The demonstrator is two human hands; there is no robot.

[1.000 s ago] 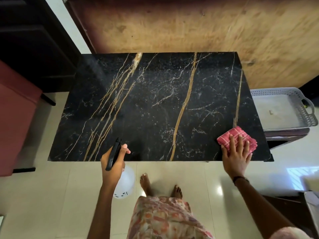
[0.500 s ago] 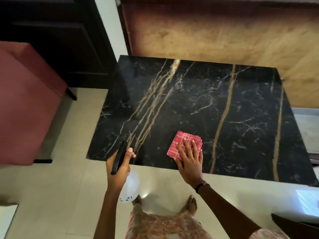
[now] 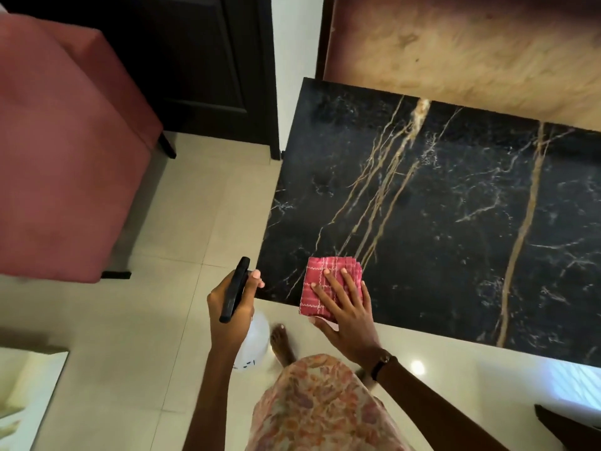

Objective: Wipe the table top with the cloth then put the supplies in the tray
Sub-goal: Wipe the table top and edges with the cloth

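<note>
While the right hand (image 3: 349, 307) presses flat on the folded red checked cloth (image 3: 328, 284) with fingers straight, thumb tucked at the cloth's near edge, wiping looks mid-pass, not finished. Cloth sits at the near left corner of the black marble table top (image 3: 455, 222), its near edge overhanging the table rim slightly. Left hand (image 3: 232, 307) is clenched round the neck and black trigger head of a white spray bottle (image 3: 253, 340), held off the table just beside that corner, above the floor. Progress guess: wipe phase underway; can't tell from the surface which areas are already done, no visible wet streaks or dirt to go by. Far side and right part of the top are likely still to cover, and the right end runs out of frame. Stowing hasn't begun: both supplies are in hand, and the tray isn't visible in this view, so its position can't be confirmed. Surroundings: pink upholstered seat (image 3: 65, 141) to the left, dark door or cabinet (image 3: 182, 60) behind it, tan wall panel (image 3: 455, 43) behind the table, glossy tiled floor (image 3: 195, 206), bare foot (image 3: 283, 343) close under the table edge. Nothing lies on the table ahead of the cloth. Main watch item: bottle hand hangs close to the corner and could clip it.
</note>
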